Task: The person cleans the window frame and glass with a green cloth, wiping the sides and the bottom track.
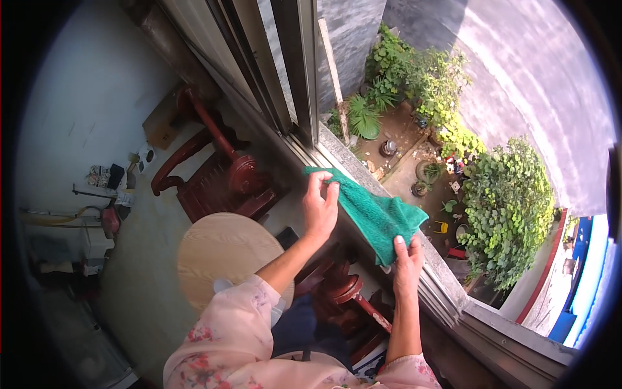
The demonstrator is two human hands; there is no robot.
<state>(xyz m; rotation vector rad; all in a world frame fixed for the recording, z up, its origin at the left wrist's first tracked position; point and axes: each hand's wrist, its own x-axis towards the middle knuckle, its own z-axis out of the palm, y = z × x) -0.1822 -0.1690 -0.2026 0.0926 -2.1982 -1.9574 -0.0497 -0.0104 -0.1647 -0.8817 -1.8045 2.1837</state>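
A green cloth (pixel 376 216) is spread between my two hands, above the sliding track (pixel 432 287) of a window. My left hand (pixel 321 204) pinches its upper left corner between thumb and fingers. Its lower right part is gripped by my right hand (pixel 408 257), with the thumb on top. The cloth is creased, and one corner sticks out to the right over the stone sill (pixel 367 172). It hides part of the track and sill beneath it.
Sliding window panels in a metal frame (pixel 306 73) stand beyond my left hand. Below left are a round wooden table top (pixel 223 253) and a dark red wooden chair (pixel 209 180). Outside, a yard lies far below with leafy shrubs (pixel 510 214) and pots. Another red wooden piece (pixel 342 287) is between my arms.
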